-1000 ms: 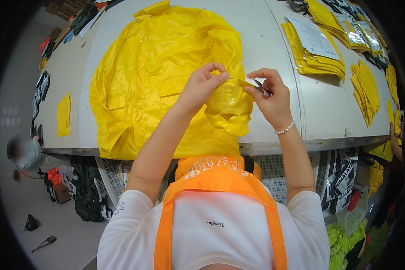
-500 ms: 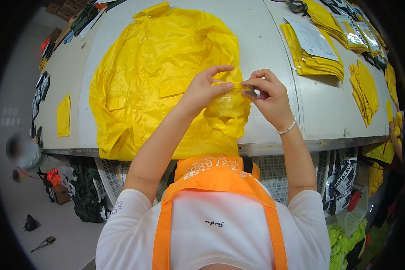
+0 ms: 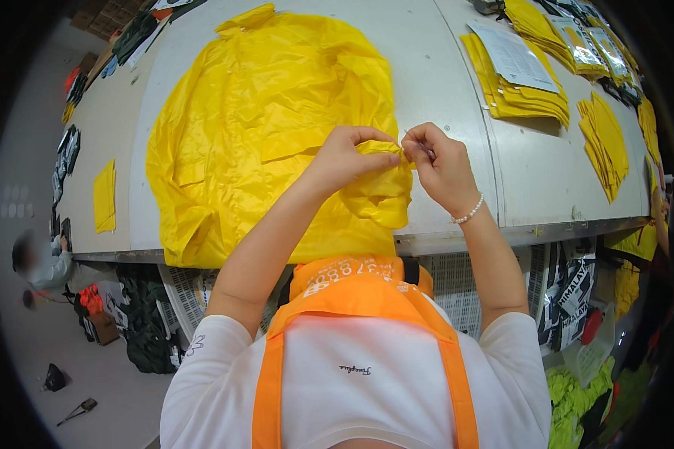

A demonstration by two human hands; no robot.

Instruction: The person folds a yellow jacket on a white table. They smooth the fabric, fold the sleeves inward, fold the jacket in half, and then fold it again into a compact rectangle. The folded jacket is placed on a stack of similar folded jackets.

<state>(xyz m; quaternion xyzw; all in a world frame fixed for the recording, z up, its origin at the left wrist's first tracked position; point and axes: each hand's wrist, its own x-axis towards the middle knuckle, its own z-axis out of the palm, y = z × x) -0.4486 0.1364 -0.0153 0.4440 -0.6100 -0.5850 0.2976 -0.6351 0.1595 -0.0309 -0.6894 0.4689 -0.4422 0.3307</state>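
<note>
A yellow rain jacket [image 3: 277, 112] lies spread on the table, its collar at the far end and the sleeves at its sides. My left hand [image 3: 344, 159] pinches the end of the right-hand sleeve [image 3: 378, 202] between thumb and fingers, lifting its edge a little. Right beside it, my right hand [image 3: 438, 165] is closed with its fingertips at that same edge. Tucked inside the right hand is a small metal tool, apparently thread snips [image 3: 430, 153], mostly covered by the fingers. Whether the fingertips also grip a thread is too small to tell.
Folded yellow garments [image 3: 517, 101] with a paper sheet [image 3: 513, 56] on top lie at the far right, another folded stack [image 3: 605, 146] nearer. One folded yellow piece [image 3: 105, 196] is at the left. White crates [image 3: 453, 292] stand under the table edge [image 3: 472, 241]. A person [image 3: 45, 262] is at far left.
My right hand has turned and its fingers have curled in, so the snips show less. Both hands have shifted slightly nearer, still at the sleeve end.
</note>
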